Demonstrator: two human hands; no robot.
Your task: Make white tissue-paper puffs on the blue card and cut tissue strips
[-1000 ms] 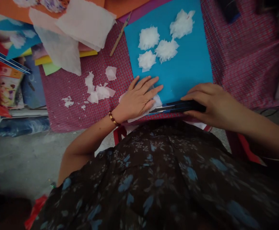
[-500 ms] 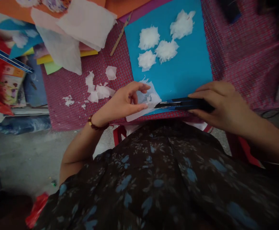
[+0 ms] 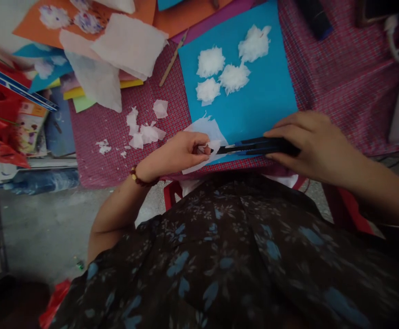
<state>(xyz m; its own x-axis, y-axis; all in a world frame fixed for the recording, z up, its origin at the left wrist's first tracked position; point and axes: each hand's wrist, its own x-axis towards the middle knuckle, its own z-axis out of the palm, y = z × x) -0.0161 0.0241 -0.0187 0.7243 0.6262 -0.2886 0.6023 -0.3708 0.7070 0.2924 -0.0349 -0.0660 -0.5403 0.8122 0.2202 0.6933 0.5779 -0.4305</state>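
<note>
My left hand (image 3: 177,153) pinches a thin white tissue piece (image 3: 206,132) at the near edge of a blue card sheet (image 3: 257,98). My right hand (image 3: 309,141) grips a black and blue utility knife (image 3: 254,146), its tip pointing left and meeting the tissue by my left fingers. Several fluffy white tissue tufts (image 3: 231,77) sit on the upper part of the blue sheet.
The blue sheet lies on a red checked cloth (image 3: 339,77). White tissue scraps (image 3: 144,132) lie to the left, with larger tissue sheets (image 3: 127,43), a wooden stick (image 3: 173,57) and stacked coloured paper (image 3: 82,91) behind. Red packaging (image 3: 0,123) is at far left.
My left hand lifted off the flat tissue, curled and pinched its edge. The knife in my right hand stayed at the sheet's near edge. The camera shifted slightly.
</note>
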